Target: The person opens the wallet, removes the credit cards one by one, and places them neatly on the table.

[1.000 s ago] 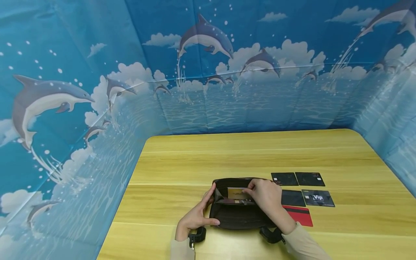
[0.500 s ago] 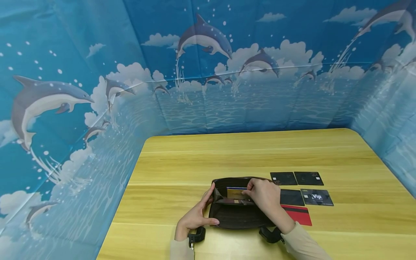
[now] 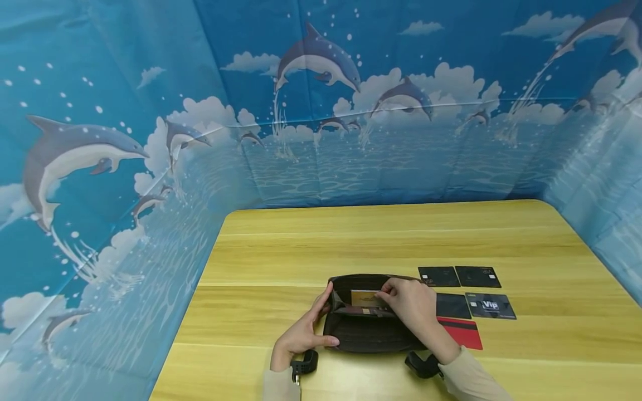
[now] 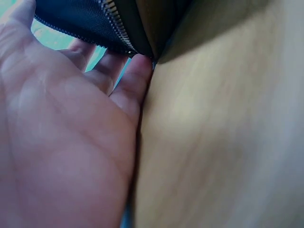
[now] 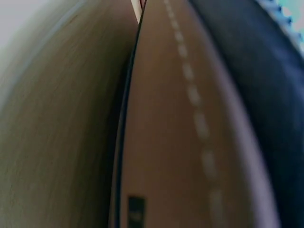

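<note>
A dark zip wallet [image 3: 371,335] lies spread on the table in the head view, its inner pocket facing up. My left hand [image 3: 303,334] holds the wallet's left end, thumb on the near flap and fingers along the far side. The left wrist view shows that hand's fingers against the zipper [image 4: 116,21]. A gold card [image 3: 362,298] stands partly out of the inner pocket. Over the pocket's right part, my right hand [image 3: 413,305] pinches the gold card's right end between thumb and index finger. The right wrist view shows only the wallet's stitched edge [image 5: 166,118] up close, without the hand.
To the wallet's right lie several cards: two black cards at the back, another black card [image 3: 453,306] beside a grey Vip card [image 3: 490,306], and a red card [image 3: 462,334] partly behind the right forearm. A dolphin-print curtain [image 3: 321,161] surrounds the wooden table [image 3: 301,245].
The right hand has shifted very slightly. A blue edge seen behind the gold card half a second ago shows less now. The left hand and wallet stay in place.
</note>
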Motion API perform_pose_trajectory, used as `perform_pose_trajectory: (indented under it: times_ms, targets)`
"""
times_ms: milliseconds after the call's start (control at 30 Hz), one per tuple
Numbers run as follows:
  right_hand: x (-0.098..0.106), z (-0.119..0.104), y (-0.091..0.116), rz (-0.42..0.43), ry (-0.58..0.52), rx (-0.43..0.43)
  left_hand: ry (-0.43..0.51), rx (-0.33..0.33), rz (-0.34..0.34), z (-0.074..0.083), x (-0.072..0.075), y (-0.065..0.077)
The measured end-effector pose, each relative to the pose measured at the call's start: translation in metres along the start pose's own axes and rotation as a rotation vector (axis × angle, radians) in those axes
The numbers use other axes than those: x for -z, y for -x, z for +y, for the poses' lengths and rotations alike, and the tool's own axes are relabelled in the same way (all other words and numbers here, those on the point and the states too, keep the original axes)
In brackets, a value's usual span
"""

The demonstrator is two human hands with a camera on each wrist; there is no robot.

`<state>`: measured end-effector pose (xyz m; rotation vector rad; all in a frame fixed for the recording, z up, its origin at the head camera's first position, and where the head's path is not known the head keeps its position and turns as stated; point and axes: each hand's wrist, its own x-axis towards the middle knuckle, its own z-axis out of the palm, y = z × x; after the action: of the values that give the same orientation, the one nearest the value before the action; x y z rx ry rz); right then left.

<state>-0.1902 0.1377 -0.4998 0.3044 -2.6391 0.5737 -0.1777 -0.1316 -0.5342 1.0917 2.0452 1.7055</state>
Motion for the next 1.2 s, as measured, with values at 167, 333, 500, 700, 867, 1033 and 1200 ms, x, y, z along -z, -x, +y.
perform_pose_trajectory:
  times_ms: [167, 333, 500, 700, 867, 1033, 1200]
  targets:
    - [0.0006, -0.0012, -0.0006, -0.031, -0.016, -0.019, 0.000, 0.003, 0.001, 0.0005, -0.0001, 0.0005]
    - [0.0013, -0.0022, -0.0021, -0.031, -0.013, -0.019, 0.005, 0.002, 0.004, 0.0008, 0.0000, 0.0001]
    - [0.0021, -0.0021, -0.0029, -0.046, -0.015, -0.010, 0.005, 0.015, 0.008, 0.0014, -0.0003, -0.0006]
    - [0.0031, -0.0017, -0.0018, -0.072, -0.023, 0.011, -0.007, 0.003, 0.010, 0.0013, -0.0002, -0.0004]
    - [0.0033, -0.0010, -0.0014, -0.074, -0.026, 0.033, 0.001, 0.007, 0.011, 0.0015, -0.0005, -0.0001]
    - [0.0037, -0.0001, -0.0007, -0.092, -0.020, 0.047, 0.010, 0.043, 0.006, 0.0024, -0.0006, -0.0002]
    - [0.0041, -0.0001, -0.0007, -0.101, -0.012, 0.055, 0.028, 0.105, -0.001, 0.0050, 0.0000, -0.0009]
